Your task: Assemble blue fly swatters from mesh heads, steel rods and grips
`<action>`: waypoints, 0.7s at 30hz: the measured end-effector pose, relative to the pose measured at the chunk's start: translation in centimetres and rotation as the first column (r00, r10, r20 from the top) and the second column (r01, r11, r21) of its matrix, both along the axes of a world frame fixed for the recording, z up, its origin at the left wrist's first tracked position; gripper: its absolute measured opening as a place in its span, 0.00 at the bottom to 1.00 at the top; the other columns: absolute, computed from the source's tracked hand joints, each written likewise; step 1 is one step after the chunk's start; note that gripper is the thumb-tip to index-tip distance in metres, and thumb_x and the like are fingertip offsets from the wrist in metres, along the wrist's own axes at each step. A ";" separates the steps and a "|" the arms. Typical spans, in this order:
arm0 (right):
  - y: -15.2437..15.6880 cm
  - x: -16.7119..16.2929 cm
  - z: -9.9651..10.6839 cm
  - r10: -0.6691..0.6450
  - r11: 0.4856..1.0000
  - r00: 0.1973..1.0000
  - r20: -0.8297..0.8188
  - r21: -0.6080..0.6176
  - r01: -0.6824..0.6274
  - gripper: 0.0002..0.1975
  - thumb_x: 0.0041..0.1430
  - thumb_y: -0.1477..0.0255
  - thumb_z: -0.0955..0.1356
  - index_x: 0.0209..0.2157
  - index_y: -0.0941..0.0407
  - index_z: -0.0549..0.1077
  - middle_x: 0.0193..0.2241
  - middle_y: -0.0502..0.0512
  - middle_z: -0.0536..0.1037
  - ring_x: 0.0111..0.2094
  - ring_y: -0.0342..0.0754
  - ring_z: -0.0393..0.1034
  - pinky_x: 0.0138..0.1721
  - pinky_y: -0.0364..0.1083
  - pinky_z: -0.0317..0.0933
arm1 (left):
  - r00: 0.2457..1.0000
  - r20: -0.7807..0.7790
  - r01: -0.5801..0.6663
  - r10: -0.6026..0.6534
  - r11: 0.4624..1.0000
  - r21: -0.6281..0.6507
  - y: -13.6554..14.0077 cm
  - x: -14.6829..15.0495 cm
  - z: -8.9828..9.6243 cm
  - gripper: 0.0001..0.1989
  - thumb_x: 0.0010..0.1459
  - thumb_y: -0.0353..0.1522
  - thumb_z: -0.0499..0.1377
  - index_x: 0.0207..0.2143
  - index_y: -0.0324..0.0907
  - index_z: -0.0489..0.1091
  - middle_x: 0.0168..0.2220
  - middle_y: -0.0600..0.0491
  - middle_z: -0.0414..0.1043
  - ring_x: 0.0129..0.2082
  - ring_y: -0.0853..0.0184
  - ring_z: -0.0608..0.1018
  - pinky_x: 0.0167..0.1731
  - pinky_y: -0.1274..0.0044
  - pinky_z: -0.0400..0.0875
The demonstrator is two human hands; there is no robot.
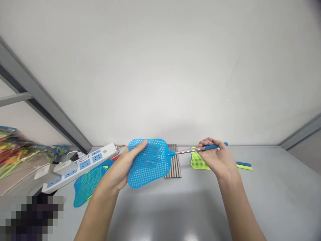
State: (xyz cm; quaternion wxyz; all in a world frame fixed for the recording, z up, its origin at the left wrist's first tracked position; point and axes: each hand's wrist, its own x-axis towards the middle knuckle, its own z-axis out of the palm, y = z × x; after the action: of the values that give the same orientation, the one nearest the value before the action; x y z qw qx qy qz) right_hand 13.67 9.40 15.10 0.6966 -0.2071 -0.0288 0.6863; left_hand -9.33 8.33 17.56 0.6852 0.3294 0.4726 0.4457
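A blue fly swatter [150, 164] with a perforated head and a thin metal telescopic rod is held up above the table. My left hand [125, 167] grips the left edge of its head, thumb on the front face. The swatter's blue handle end lies across the palm of my right hand [217, 155], with the thumb and fingers around it. Behind the rod, several metal rods [173, 170] lie side by side on the table. A yellow-green swatter head [198, 161] rests near my right hand, partly hidden by it. Blue and yellow-green handles [244, 165] stick out on its right.
On the left, teal-blue swatter heads [87, 184] lie beside a white power strip [80, 167] with plugs and cables. Colourful plastic-wrapped items [17, 154] sit at the far left. A pale wall [175, 83] rises behind the grey table [276, 194], with metal frame posts at both sides.
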 end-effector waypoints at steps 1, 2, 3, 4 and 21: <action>0.0 0.0 -0.1 -0.008 1.000 1.000 -0.017 -0.023 0.007 0.05 0.46 0.79 0.56 0.23 0.56 0.53 0.19 0.45 0.56 0.19 0.38 0.56 0.21 0.42 0.59 | 1.000 0.015 0.020 -0.020 1.000 -0.005 -0.1 0.0 0.0 0.20 0.47 0.35 0.58 0.44 0.40 0.65 0.39 0.48 0.72 0.37 0.62 0.74 0.37 0.74 0.70; 0.1 0.0 -0.1 -0.016 0.999 0.999 -0.035 -0.047 0.014 0.05 0.46 0.80 0.56 0.23 0.56 0.53 0.19 0.45 0.55 0.19 0.38 0.55 0.20 0.42 0.58 | 0.998 0.032 0.047 -0.046 0.999 -0.010 -0.1 0.0 0.0 0.19 0.47 0.35 0.57 0.44 0.40 0.65 0.38 0.48 0.72 0.37 0.62 0.74 0.37 0.74 0.70; 0.1 0.1 -0.1 -0.022 0.998 0.998 -0.051 -0.066 0.019 0.05 0.46 0.80 0.56 0.23 0.56 0.53 0.18 0.45 0.54 0.18 0.38 0.54 0.20 0.41 0.57 | 0.996 0.050 0.078 -0.077 0.997 -0.014 -0.2 -0.1 0.1 0.18 0.48 0.35 0.57 0.43 0.41 0.65 0.38 0.48 0.72 0.37 0.62 0.74 0.37 0.74 0.69; 0.2 0.1 -0.2 -0.028 0.997 0.998 -0.062 -0.080 0.023 0.05 0.46 0.80 0.56 0.23 0.56 0.53 0.18 0.45 0.54 0.18 0.38 0.54 0.19 0.41 0.57 | 0.992 0.068 0.111 -0.110 0.994 -0.019 -0.3 -0.2 0.1 0.18 0.49 0.35 0.56 0.43 0.41 0.66 0.37 0.48 0.73 0.37 0.62 0.74 0.38 0.73 0.69; 0.2 0.2 -0.4 0.003 1.000 1.000 0.006 -0.018 -0.003 0.07 0.45 0.81 0.55 0.21 0.55 0.49 0.17 0.44 0.51 0.16 0.38 0.53 0.18 0.41 0.55 | 0.945 0.159 0.284 -0.287 0.958 0.044 -1.1 -0.8 0.5 0.17 0.52 0.36 0.51 0.43 0.40 0.66 0.39 0.47 0.72 0.43 0.59 0.71 0.43 0.69 0.64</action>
State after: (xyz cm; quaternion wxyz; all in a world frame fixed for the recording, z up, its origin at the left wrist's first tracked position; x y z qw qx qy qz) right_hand 13.88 9.56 14.67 0.6937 -0.2155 -0.0249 0.6869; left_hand -10.13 7.23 18.06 0.7758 0.3634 0.3574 0.3721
